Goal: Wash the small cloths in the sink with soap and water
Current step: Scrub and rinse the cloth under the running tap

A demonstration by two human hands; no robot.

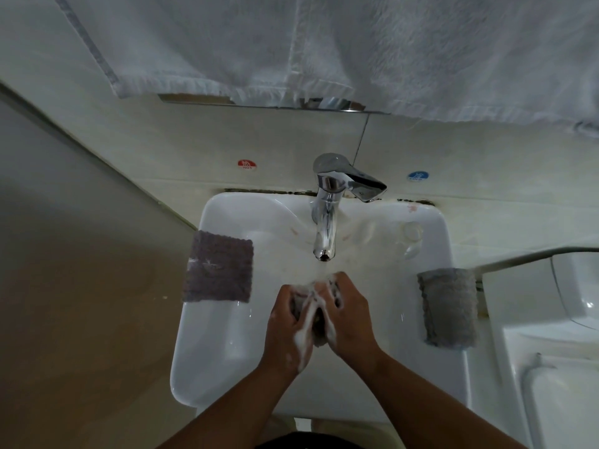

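The left hand (287,322) and right hand (350,319) curl their fingers round a soapy cloth (319,338) pressed between them, likely for scrubbing; the tap (324,231) stands just beyond the fingertips.

place: bathroom or washroom. evidence: white ceramic sink (223,319); chrome single-lever tap (325,222) on the sink's back ledge; round red hot sticker (246,164) and round blue cold sticker (417,176) on the pale tiled wall (162,150) behind; white terry towels (324,43) hanging above; shiny mirror-like strip (259,104) under the towel hems; white moulded fixture (551,351) just beside the sink, to the right.
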